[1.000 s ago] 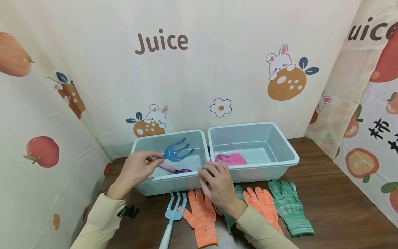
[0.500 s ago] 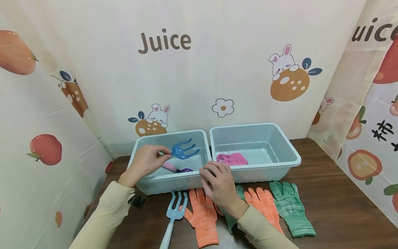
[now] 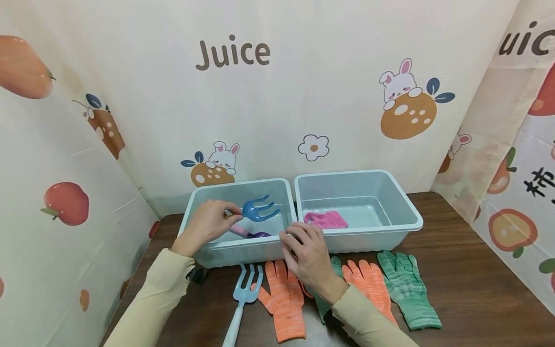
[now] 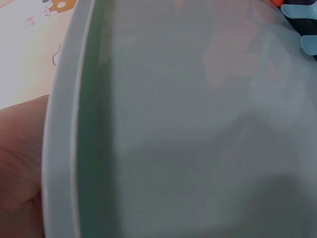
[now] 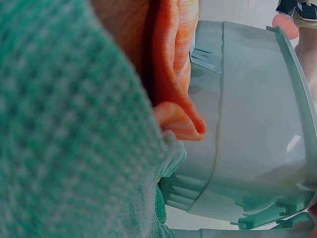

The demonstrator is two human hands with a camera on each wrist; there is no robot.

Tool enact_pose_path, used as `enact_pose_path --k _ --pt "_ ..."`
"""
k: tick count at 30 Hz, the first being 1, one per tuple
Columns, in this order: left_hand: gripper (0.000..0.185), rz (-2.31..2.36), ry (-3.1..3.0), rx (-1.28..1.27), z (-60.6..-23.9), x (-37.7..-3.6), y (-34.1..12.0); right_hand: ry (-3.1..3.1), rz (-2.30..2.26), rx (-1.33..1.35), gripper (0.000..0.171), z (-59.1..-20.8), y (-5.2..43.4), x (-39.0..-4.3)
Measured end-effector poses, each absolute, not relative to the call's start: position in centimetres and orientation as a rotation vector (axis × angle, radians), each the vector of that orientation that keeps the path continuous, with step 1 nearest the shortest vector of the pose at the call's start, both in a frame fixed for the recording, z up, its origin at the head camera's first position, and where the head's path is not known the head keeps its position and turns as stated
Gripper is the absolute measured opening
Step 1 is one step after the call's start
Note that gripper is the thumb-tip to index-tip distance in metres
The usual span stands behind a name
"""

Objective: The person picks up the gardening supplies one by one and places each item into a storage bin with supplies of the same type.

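Note:
My left hand [image 3: 210, 224] pinches a blue hand fork [image 3: 258, 210] near the base of its tines. The fork is over the inside of the left light blue bin [image 3: 243, 253], tines pointing right, and its handle is hidden by the hand. Below it in that bin lies a small purple tool with a pink handle [image 3: 239, 230], its head partly hidden by the front wall. At the bin's front right corner, my right hand [image 3: 305, 250] rests on the rim with loosely bent fingers. The left wrist view is mostly filled by the bin's wall [image 4: 188, 124].
A second bin [image 3: 368, 233] stands to the right, holding a pink glove [image 3: 327, 220]. In front lie a light blue hand fork [image 3: 244, 294], orange gloves [image 3: 286, 308] and green gloves [image 3: 409, 289], some partly covered by the right arm. A printed curtain [image 3: 269, 111] closes off the back.
My left hand has moved slightly right with the blue hand fork, deeper over the left bin. The right hand stays at the rim, and the head view has shifted a little.

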State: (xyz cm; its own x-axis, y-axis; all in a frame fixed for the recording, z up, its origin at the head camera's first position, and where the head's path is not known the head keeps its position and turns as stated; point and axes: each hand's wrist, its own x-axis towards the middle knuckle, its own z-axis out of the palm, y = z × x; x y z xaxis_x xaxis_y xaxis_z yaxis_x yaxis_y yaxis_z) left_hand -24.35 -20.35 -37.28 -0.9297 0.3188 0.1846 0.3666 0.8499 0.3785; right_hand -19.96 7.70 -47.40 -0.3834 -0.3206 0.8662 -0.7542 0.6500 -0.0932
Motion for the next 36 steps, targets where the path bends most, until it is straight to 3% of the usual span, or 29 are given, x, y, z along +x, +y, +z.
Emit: enact_pose_path --k 36 --pt "0.014 -0.523 -3.021 -0.575 -39.2 -25.3 -20.9 -1.987 0.613 0.831 0.036 -47.2 7.5 -19.9"
